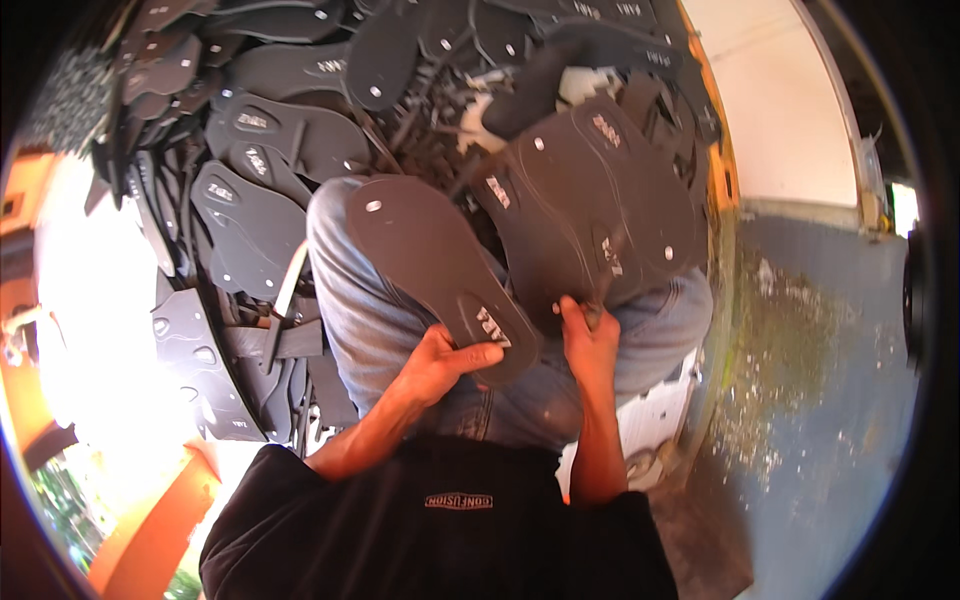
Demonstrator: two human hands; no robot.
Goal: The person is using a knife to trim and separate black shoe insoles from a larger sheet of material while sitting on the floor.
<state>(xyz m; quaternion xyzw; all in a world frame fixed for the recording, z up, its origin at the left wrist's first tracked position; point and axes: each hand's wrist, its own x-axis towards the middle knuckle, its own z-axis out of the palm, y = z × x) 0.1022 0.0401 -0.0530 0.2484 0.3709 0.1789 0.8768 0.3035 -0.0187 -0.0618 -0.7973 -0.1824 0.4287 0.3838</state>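
Note:
My left hand (446,357) grips a dark brown flip-flop sole (420,235) by its heel end, thumb on top and fingers beneath. The sole slants up and left across my left knee, with a small white mark near its far end. Over my right thigh lies a dark foam sheet (560,190) with outlined sole shapes and pale printed marks. At the sheet's near edge my right hand (590,335) is closed. A thin dark piece rises from its fingers against the sheet; I cannot make out what it is.
A heap of dark soles (270,135) and offcuts spreads ahead and to the left. Another marked foam sheet (205,365) leans at the left, near a pale narrow strip (290,280). A white panel (775,100) stands at the right, above a blue-grey floor (800,400) strewn with bits.

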